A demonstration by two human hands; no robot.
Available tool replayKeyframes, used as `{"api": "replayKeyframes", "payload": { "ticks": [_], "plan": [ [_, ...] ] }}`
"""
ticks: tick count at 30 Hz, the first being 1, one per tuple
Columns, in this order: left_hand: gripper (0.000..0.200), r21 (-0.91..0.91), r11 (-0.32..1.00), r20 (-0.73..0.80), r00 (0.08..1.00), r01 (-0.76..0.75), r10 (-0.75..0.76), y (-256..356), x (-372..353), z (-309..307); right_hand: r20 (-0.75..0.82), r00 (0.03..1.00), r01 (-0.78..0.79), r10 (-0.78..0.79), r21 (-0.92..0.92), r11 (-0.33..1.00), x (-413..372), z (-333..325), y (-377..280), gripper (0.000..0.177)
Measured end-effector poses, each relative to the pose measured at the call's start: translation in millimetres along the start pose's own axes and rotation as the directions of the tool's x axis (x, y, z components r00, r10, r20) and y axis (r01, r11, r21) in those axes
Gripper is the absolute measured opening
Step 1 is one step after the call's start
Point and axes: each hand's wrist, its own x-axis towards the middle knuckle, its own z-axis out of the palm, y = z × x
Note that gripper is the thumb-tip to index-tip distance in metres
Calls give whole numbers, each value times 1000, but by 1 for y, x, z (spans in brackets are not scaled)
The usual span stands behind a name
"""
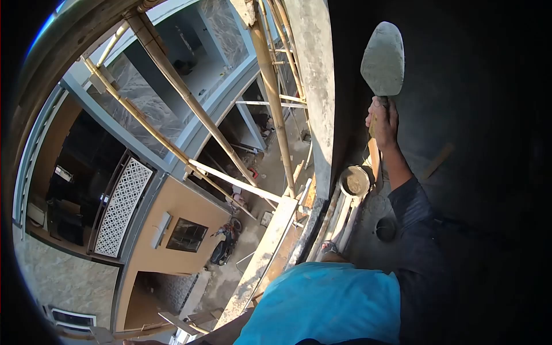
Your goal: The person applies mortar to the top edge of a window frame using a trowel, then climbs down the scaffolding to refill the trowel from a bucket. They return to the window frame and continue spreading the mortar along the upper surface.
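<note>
My right hand is closed around the handle of a trowel, its broad blade pointing up and smeared with grey. The blade stands out against the dark wall, beside the pale concrete edge of the opening. Below the hand is a round bucket with greyish-brown material in it. Of my left arm, a part shows at the bottom edge. Only a sliver of what seems to be my left hand enters the frame, its fingers cut off.
Bamboo poles cross the opening on the left, with a long drop to the ground beyond. A plank lies along the ledge. Pipes or poles run beside my foot. A dark round container stands on the floor. A motorcycle is far below.
</note>
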Motion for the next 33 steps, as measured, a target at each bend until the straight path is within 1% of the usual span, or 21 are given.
{"api": "replayKeyframes", "payload": {
  "ticks": [1, 3, 5, 6, 9, 11, 12, 14, 16, 17, 20, 21, 23, 24, 26, 28, 29, 30, 31, 32, 33],
  "plan": [
    [23, -92, 993, 32, 997, -71, 74, 2, -13, 16, -49, 986, -159, 158, -23, 987, -32, -20, 35, 28],
    [25, -231, 971, 230, 967, -54, 108, 23, -40, 37, -133, 905, -424, 404, -209, 881, -109, -60, 101, 26],
    [14, -287, 953, 416, 909, 96, 34, 74, -60, 49, -282, 637, -771, 717, -248, 587, -191, -87, 126, 30],
    [17, -276, 948, 548, 836, 156, 22, 99, -69, 50, -388, 467, -884, 795, -241, 402, -232, -104, 137, 33],
    [27, -372, 906, 718, 681, 201, 144, 152, -107, 54, -479, 125, -983, 869, -176, 44, -347, -176, 174, 40],
    [29, -444, 842, 809, 541, 305, 230, 174, -141, 49, -537, 25, -979, 843, -184, -88, -397, -212, 176, 49],
    [23, -447, 834, 852, 439, 325, 285, 192, -150, 41, -534, 9, -975, 845, -193, -111, -406, -220, 170, 49],
    [17, -477, 803, 878, 233, 357, 418, 226, -170, 19, -559, 121, -930, 821, -354, -104, -417, -235, 162, 59],
    [21, -519, 738, 824, 23, 432, 566, 254, -201, -1, -510, 505, -708, 696, -707, -4, -470, -299, 218, 62],
    [26, -523, 693, 768, -79, 496, 636, 263, -221, -14, -454, 667, -545, 591, -838, -29, -496, -331, 246, 64],
    [29, -553, 564, 516, -280, 613, 810, 288, -281, -54, -567, 221, -760, 794, -610, -225, -400, -261, 203, 62],
    [28, -543, 524, 426, -323, 656, 845, 296, -299, -67, -578, 213, -767, 788, -598, -233, -388, -261, 212, 62],
    [28, -332, 583, 275, -516, 741, 811, 309, -329, -94, -514, 185, -717, 837, -654, -243, -375, -265, 238, 62],
    [28, -365, 590, 196, -560, 720, 805, 314, -353, -109, -523, 177, -720, 834, -646, -253, -375, -271, 257, 62],
    [31, -462, 585, 39, -643, 667, 765, 334, -387, -135, -488, 296, -731, 821, -670, -134, -381, -287, 298, 59],
    [45, -554, 548, -120, -711, 627, 693, 360, -403, -157, -375, 448, -569, 811, -820, -64, -365, -280, 314, 54],
    [45, -547, 523, -173, -700, 653, 693, 371, -413, -166, -397, 449, -548, 801, -830, -104, -363, -279, 327, 52],
    [50, -578, 403, -215, -609, 709, 763, 382, -422, -180, -423, 449, -522, 787, -839, -154, -359, -281, 340, 50],
    [55, -598, 286, -251, -514, 749, 820, 388, -431, -194, -442, 294, -593, 847, -780, -201, -345, -277, 348, 48],
    [65, -582, 246, -304, -488, 775, 819, 389, -447, -209, -477, 285, -593, 832, -769, -238, -342, -276, 361, 48],
    [65, -563, 239, -323, -478, 791, 817, 392, -457, -222, -515, 236, -702, 824, -677, -222, -338, -273, 377, 36]
  ]
}}
